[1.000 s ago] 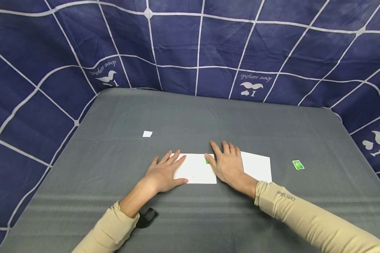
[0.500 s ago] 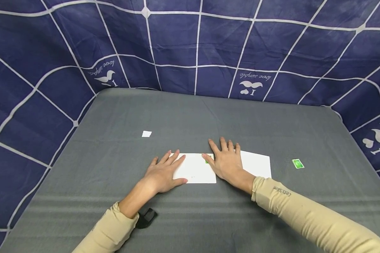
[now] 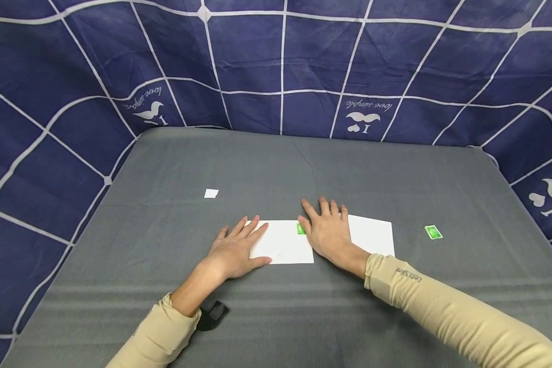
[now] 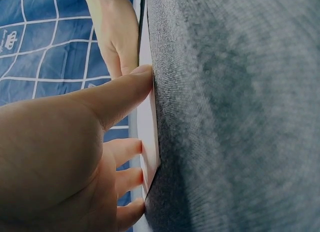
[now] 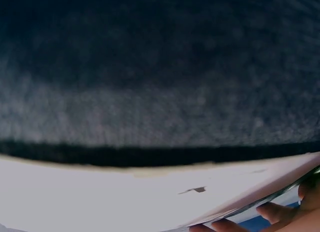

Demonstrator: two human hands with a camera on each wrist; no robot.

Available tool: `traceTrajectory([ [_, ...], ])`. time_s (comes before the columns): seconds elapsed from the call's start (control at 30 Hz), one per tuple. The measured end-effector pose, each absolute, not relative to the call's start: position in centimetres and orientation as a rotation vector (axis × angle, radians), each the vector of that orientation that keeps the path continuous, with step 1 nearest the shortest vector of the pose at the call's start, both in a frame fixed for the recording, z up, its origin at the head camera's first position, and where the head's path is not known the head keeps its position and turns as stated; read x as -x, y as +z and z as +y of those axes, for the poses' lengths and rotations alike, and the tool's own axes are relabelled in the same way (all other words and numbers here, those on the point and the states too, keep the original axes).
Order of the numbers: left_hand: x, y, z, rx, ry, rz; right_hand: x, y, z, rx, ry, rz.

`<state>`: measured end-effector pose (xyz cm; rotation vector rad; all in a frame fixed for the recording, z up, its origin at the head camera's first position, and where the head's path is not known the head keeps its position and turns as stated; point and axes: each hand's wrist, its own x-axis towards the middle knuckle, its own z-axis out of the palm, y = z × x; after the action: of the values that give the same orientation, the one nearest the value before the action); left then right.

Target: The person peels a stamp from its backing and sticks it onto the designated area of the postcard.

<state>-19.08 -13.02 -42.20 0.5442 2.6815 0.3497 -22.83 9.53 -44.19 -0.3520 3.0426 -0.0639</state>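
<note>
A flat white envelope (image 3: 285, 250) lies on the grey cloth, with a small green stamp (image 3: 301, 229) at its far right corner. My left hand (image 3: 233, 253) rests spread over the envelope's left end, thumb along the near edge. In the left wrist view, the fingertips lie at the white edge (image 4: 148, 127). My right hand (image 3: 328, 232) lies flat with fingers spread, its thumb at the stamp and partly covering that corner. Under and beyond the right hand is a second white paper piece (image 3: 372, 235), its left part hidden by the hand.
A second green stamp (image 3: 433, 232) lies to the right. At the back left sits a small white paper piece (image 3: 211, 193). A dark blue curtain with white lines (image 3: 257, 66) surrounds the back and sides of the grey table (image 3: 276, 163).
My right hand has shifted slightly left and away from me. Its thumb covered more of the stamp half a second ago; more green shows now. The left hand stays on the envelope.
</note>
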Motion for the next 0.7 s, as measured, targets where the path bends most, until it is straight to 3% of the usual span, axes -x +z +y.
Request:
traceTrajectory([
  [0.47, 18.9, -41.8, -12.7, -0.579, 0.369, 2.714, 22.9, -43.9, 10.8, 0.451, -0.094, 3.097],
  [0.7, 18.6, -42.1, -12.8, -0.584, 0.425, 2.718, 22.9, -43.1, 14.8, 0.436, -0.382, 3.254],
])
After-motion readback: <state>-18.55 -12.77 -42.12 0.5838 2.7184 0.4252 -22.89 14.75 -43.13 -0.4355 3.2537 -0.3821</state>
